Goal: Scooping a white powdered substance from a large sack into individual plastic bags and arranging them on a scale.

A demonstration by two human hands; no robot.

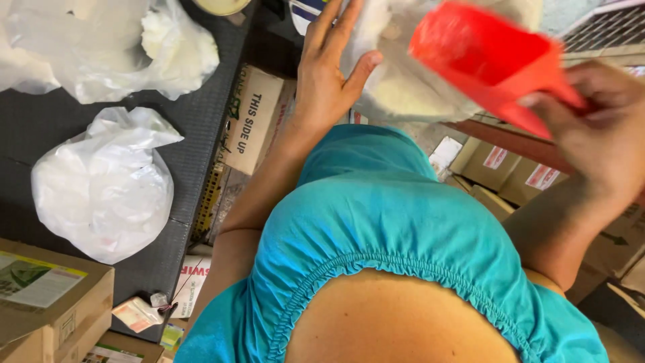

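Observation:
My right hand (598, 128) grips the handle of a red plastic scoop (487, 57), blurred, held above a large clear plastic bag (410, 87) with pale powder inside. My left hand (326, 67) rests flat against the left side of that bag, fingers spread and pointing up. My teal top fills the lower middle of the view.
A tied white plastic bag (104, 185) lies on a dark surface (201, 114) at left, with more filled clear bags (101, 47) behind it. Cardboard boxes stand at lower left (47, 296), centre (252, 121) and right (510, 171). Small packets (138, 314) lie near the bottom.

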